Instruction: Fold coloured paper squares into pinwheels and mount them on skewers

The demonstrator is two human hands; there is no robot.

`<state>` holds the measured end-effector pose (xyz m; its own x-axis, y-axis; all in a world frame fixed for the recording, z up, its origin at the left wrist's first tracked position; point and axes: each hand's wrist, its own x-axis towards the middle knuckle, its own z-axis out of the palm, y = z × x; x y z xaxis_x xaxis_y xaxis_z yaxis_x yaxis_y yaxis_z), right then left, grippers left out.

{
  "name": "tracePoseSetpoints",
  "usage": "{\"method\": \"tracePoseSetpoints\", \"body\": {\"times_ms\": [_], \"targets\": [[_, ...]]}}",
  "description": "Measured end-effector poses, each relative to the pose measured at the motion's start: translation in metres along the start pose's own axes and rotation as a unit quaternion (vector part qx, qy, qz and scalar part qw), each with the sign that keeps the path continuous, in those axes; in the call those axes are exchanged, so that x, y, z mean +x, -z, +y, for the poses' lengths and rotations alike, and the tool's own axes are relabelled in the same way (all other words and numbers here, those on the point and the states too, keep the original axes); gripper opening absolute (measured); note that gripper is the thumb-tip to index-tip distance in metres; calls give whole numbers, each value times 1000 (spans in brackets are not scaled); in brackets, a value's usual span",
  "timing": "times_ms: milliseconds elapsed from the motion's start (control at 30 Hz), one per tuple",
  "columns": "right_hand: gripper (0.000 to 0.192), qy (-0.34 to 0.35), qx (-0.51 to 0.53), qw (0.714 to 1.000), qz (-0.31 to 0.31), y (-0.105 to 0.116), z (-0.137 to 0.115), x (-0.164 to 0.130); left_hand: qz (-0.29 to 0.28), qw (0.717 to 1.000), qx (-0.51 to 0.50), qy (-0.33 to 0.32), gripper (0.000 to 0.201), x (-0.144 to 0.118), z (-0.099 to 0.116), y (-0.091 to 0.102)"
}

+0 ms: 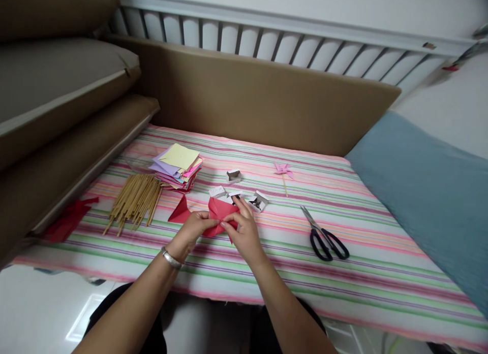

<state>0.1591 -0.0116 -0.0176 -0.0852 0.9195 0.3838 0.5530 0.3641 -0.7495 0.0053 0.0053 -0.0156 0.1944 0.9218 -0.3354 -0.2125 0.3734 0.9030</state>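
Observation:
A red paper (218,206) with cut or folded points is held low over the striped cloth. My left hand (191,231) pinches it near its middle from the left. My right hand (244,227) has thumb and index finger at the same spot, with its other fingers stretched over the far right of the paper. Any small part between the fingertips is hidden. A second red paper piece (179,212) lies just left of it. Past my right fingers sits a small open white box (260,200) with dark little metal pieces in it.
Bamboo sticks (135,199) lie in a pile at left, below a stack of coloured paper squares (179,157). An open white box (234,176) stands farther back. A pink pinwheel (283,169) and black-handled scissors (328,242) lie right. Red material (68,223) lies far left.

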Motion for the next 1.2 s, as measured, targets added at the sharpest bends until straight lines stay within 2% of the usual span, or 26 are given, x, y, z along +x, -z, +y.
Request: {"method": "tracePoseSetpoints", "body": {"times_ms": [300, 400, 467, 567, 633, 733, 833, 933, 1067, 1167, 1200], "targets": [[2, -20, 13, 1000, -2, -2, 1, 0, -66, 998, -5, 8, 22, -4, 7, 3], [4, -24, 13, 1000, 4, -3, 1, 0, -59, 998, 14, -3, 23, -4, 7, 3], [9, -23, 20, 999, 10, -2, 1, 1, -43, 999, 26, -9, 23, -2, 7, 4], [32, -42, 51, 998, 16, 5, -1, 3, -29, 997, 65, -10, 21, -1, 6, 5], [48, -87, 79, 993, -8, 12, -3, 5, -38, 994, 98, -8, 19, 0, 5, 5], [61, -150, 132, 976, -88, 20, -3, 6, -82, 986, 147, -12, 19, -2, 2, 3], [65, -162, 163, 963, -137, 22, -3, 5, -116, 976, 185, -18, 23, -2, -2, 1], [64, -164, 170, 960, -151, 21, -3, 5, -127, 972, 196, -17, 24, -2, -6, -1], [64, -173, 189, 955, -150, 20, -1, 6, -106, 976, 190, -26, 23, 0, -5, -2], [63, -195, 220, 947, -131, 19, 3, 8, -72, 991, 115, -19, 17, -2, -1, -3], [62, -202, 233, 944, -116, 18, 4, 9, -65, 995, 80, -10, 21, -3, 0, -3]]}}
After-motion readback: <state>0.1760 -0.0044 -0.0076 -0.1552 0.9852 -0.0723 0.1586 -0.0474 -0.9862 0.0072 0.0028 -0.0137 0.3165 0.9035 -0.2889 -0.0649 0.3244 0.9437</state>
